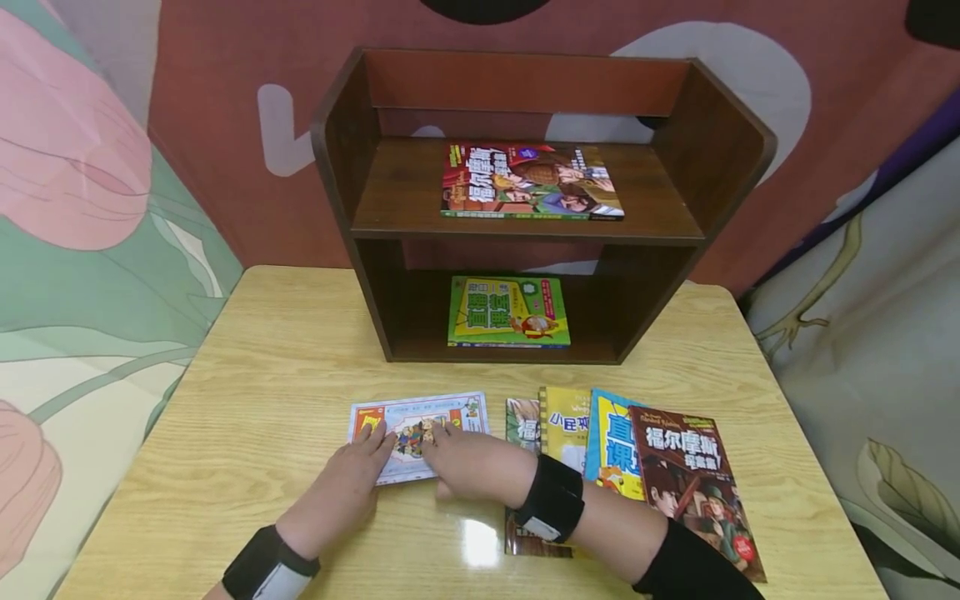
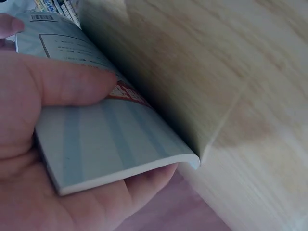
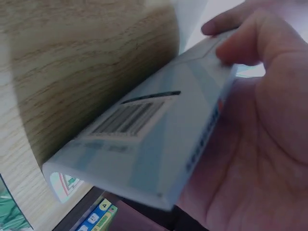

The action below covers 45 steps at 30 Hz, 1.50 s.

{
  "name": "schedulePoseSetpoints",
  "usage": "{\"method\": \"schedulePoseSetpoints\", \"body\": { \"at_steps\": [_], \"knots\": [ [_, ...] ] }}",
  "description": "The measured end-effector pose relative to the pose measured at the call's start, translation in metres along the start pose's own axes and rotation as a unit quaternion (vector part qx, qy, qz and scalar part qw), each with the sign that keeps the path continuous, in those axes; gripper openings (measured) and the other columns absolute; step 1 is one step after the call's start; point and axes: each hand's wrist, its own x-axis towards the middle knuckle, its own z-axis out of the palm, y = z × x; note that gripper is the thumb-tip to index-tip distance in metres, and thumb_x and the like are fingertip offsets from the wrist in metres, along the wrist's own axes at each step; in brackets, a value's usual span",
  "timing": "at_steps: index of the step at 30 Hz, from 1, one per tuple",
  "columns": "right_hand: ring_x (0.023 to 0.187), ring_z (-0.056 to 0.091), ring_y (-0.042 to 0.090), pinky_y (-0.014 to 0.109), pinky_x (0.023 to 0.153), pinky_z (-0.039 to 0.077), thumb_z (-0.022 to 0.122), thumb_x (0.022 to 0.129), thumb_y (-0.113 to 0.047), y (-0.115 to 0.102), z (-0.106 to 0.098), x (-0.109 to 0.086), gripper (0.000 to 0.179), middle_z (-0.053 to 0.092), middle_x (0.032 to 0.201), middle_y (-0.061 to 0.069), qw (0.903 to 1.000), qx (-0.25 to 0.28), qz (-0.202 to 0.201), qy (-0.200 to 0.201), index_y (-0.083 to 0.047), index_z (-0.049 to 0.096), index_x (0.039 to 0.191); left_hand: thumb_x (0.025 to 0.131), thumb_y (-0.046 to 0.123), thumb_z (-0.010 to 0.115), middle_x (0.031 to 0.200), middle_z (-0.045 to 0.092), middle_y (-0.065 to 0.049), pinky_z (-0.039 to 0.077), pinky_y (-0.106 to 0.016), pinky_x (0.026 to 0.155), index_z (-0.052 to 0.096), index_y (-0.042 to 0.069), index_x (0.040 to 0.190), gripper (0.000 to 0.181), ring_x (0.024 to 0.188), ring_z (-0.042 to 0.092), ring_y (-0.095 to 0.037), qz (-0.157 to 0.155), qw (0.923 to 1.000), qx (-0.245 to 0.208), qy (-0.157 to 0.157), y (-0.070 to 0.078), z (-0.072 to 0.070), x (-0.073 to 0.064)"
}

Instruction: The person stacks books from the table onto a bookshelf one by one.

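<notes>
Both hands hold a thin paperback book [image 1: 408, 437] low over the wooden table, in front of the shelf; its illustrated cover faces up in the head view. My left hand [image 1: 348, 475] grips its left side. In the left wrist view the thumb presses on the pale blue striped back cover [image 2: 96, 134], with fingers round the other face. The right hand [image 1: 468, 458] grips the right side. In the right wrist view its thumb lies on the back cover, which carries a barcode [image 3: 127, 118], and the book's lower edge is bent against the tabletop.
A dark brown two-tier shelf [image 1: 405, 183] stands at the back of the table [image 1: 292, 358]. One red book [image 1: 532, 179] lies on its upper tier, green books [image 1: 510, 312] on the lower. Overlapping at right are a yellow book [image 1: 566, 425], blue book [image 1: 615, 442] and brown book [image 1: 690, 479], among others.
</notes>
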Motion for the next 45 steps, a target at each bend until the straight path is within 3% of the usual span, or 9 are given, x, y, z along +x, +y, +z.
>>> {"method": "schedulePoseSetpoints", "body": {
  "at_steps": [6,9,15,19,24,29,33,37,45],
  "knots": [
    [0.133,0.042,0.028,0.04,0.104,0.042,0.054,0.092,-0.01,0.005,0.008,0.0,0.051,0.043,0.146,0.014,0.9961,-0.034,0.009,0.081,-0.011,0.043,0.142,0.073,-0.017,0.053,0.138,0.049,-0.023,0.041,-0.059,0.097,0.052,-0.004,0.132,0.06,0.126,0.046,-0.045,-0.031,0.9992,0.009,-0.021,0.003,-0.006,0.005],
    [0.135,0.041,0.028,0.042,0.105,0.041,0.054,0.092,-0.004,0.008,0.009,-0.002,0.054,0.041,0.147,0.013,0.9936,-0.043,0.017,0.103,-0.012,0.04,0.143,0.072,-0.018,0.053,0.135,0.052,-0.021,0.042,-0.059,0.097,0.055,-0.002,0.129,0.059,0.124,0.049,-0.043,-0.033,0.9993,0.018,0.001,0.004,-0.011,0.006],
    [0.138,0.035,0.029,0.044,0.108,0.037,0.058,0.088,0.001,0.014,0.005,-0.009,0.068,0.036,0.15,0.013,0.994,-0.011,0.037,0.102,-0.016,0.033,0.148,0.076,-0.011,0.06,0.129,0.058,-0.018,0.045,-0.056,0.094,0.061,0.002,0.125,0.05,0.119,0.055,-0.038,-0.023,0.9978,0.04,0.048,0.006,-0.017,0.008],
    [0.137,0.037,0.029,0.044,0.109,0.035,0.057,0.087,0.005,0.017,0.002,-0.01,0.067,0.038,0.149,0.012,0.9931,-0.009,0.043,0.108,-0.015,0.035,0.147,0.076,-0.01,0.063,0.127,0.06,-0.016,0.046,-0.055,0.093,0.062,0.005,0.124,0.05,0.117,0.057,-0.035,-0.017,0.996,0.045,0.075,0.005,-0.02,0.009],
    [0.134,0.042,0.028,0.041,0.108,0.038,0.052,0.091,0.005,0.022,-0.002,-0.014,0.058,0.043,0.146,0.011,0.9888,-0.038,0.032,0.141,-0.013,0.039,0.145,0.073,-0.011,0.063,0.127,0.061,-0.014,0.046,-0.055,0.094,0.063,0.006,0.123,0.053,0.116,0.058,-0.034,-0.019,0.9945,0.059,0.084,0.008,-0.031,0.008],
    [0.134,0.042,0.028,0.041,0.108,0.038,0.051,0.093,0.003,0.022,-0.015,-0.024,0.053,0.044,0.145,0.01,0.9785,-0.068,0.032,0.192,-0.013,0.042,0.143,0.075,-0.008,0.065,0.13,0.059,-0.013,0.045,-0.054,0.095,0.061,0.007,0.126,0.054,0.12,0.055,-0.033,-0.019,0.9915,0.087,0.095,0.016,-0.049,0.008],
    [0.134,0.042,0.028,0.043,0.107,0.038,0.055,0.09,0.003,0.02,-0.029,-0.038,0.054,0.045,0.145,0.009,0.9632,-0.089,0.049,0.249,-0.013,0.046,0.141,0.074,-0.005,0.068,0.133,0.057,-0.012,0.044,-0.054,0.097,0.058,0.008,0.13,0.058,0.122,0.054,-0.032,-0.01,0.987,0.1,0.125,0.024,-0.066,0.01],
    [0.131,0.046,0.028,0.042,0.104,0.041,0.063,0.086,0.001,0.021,-0.04,-0.053,0.055,0.05,0.141,0.008,0.9354,-0.115,0.056,0.33,-0.013,0.051,0.137,0.076,-0.003,0.069,0.134,0.057,-0.011,0.043,-0.053,0.098,0.058,0.01,0.131,0.058,0.123,0.054,-0.031,0.005,0.9813,0.104,0.162,0.034,-0.083,0.013],
    [0.127,0.05,0.029,0.044,0.1,0.045,0.07,0.08,0.003,0.025,-0.06,-0.091,0.058,0.055,0.134,0.009,0.8881,-0.13,0.062,0.436,-0.011,0.055,0.134,0.076,0.005,0.075,0.135,0.056,-0.009,0.044,-0.05,0.099,0.057,0.015,0.132,0.059,0.126,0.052,-0.028,0.041,0.9729,0.121,0.192,0.063,-0.121,0.025]
  ]
}}
